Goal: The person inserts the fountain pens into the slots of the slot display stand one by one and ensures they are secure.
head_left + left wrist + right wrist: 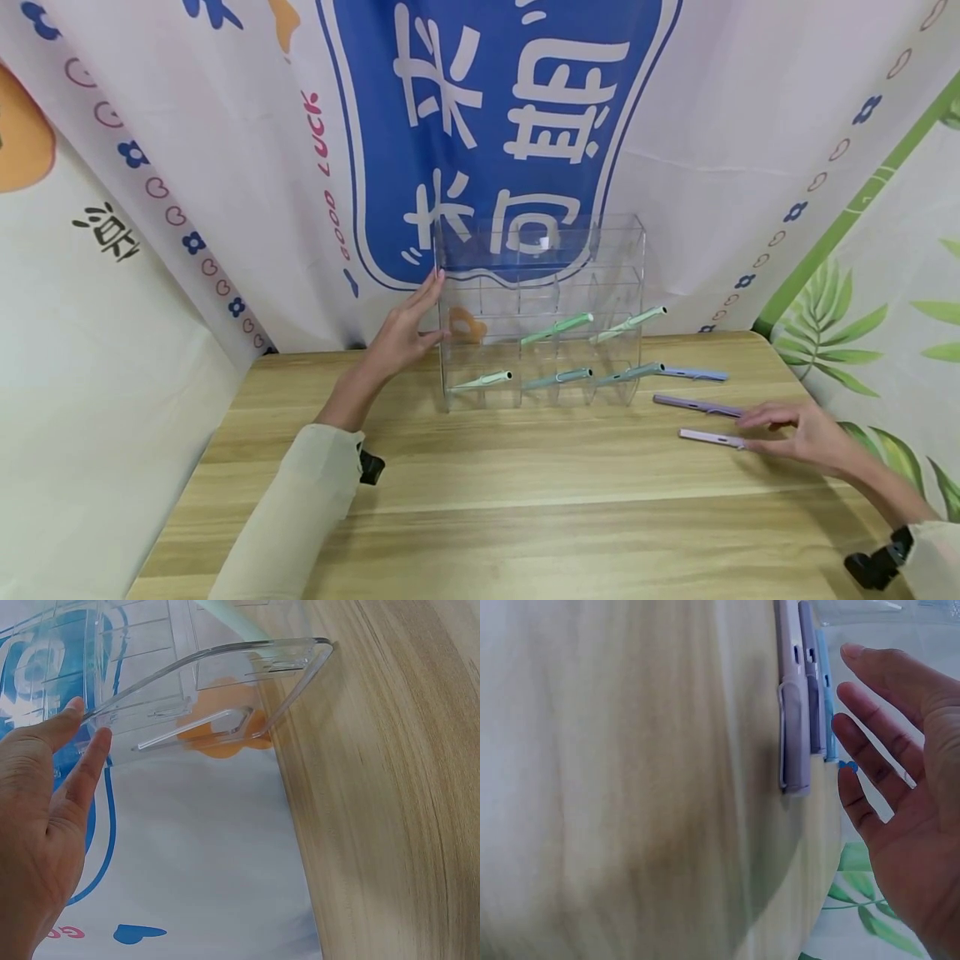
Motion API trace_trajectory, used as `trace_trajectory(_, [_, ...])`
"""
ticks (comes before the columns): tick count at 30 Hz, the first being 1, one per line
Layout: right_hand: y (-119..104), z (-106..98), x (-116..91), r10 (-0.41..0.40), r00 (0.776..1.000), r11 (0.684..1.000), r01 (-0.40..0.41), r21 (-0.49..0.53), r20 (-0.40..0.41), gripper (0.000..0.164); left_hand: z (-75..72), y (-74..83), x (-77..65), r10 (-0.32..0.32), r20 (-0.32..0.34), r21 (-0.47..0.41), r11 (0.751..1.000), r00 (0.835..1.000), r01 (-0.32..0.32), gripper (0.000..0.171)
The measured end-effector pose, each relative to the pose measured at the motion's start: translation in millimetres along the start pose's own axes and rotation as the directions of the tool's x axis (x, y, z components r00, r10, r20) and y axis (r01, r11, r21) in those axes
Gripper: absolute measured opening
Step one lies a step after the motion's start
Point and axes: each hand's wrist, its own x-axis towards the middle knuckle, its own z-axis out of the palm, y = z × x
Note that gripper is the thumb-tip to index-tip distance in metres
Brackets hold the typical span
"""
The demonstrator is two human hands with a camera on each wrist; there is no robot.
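Observation:
A clear acrylic display rack (540, 354) with stepped compartments stands at the back of the table. My left hand (408, 329) touches its left side with fingers and thumb extended; in the left wrist view, fingertips of that hand (45, 802) meet the clear rack's edge (225, 649). Several green and teal pens, among them a bright green pen (557, 330), lean in its lower two rows. To the right, a blue pen (693, 374), a purple pen (693, 406) and a pale lilac pen (708, 437) lie on the table. My right hand (802, 437) hovers by their right ends, fingers spread, holding nothing (922, 772).
The wooden table (480, 517) has a rounded back right corner. Behind it hangs a printed cloth (712, 100) with a blue panel and white characters. A leaf-patterned cloth (900, 283) borders the right side. Each wrist carries a small black camera (371, 467).

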Motion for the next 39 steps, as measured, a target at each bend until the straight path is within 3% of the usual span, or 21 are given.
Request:
trace_trajectory(7, [10.8,6.5,-8.0,0.031,0.999,0.999,-0.031,-0.010,-0.017,0.037,-1.1,1.6,0.7,-0.004,0.003,-0.003,1.000,1.000,0.004,0.100])
trace_trajectory(21, [11.5,10.6,-12.7,0.074,0.997,0.992,-0.074,-0.098,-0.003,0.035,-1.5,2.4,0.8,-0.008,0.006,0.006,1.000,1.000,0.008,0.100])
trace_trajectory(31, [18.1,14.7,-14.5,0.081,0.997,0.995,-0.082,-0.060,-0.017,0.036,-1.7,2.0,0.7,0.000,0.004,0.012,1.000,1.000,0.000,0.100])
trace_trajectory(39, [25.4,19.1,-16.8,0.030,0.998,0.999,-0.032,-0.032,-0.049,0.041,-1.1,1.0,0.5,0.010,-0.003,0.002,1.000,1.000,-0.010,0.099])
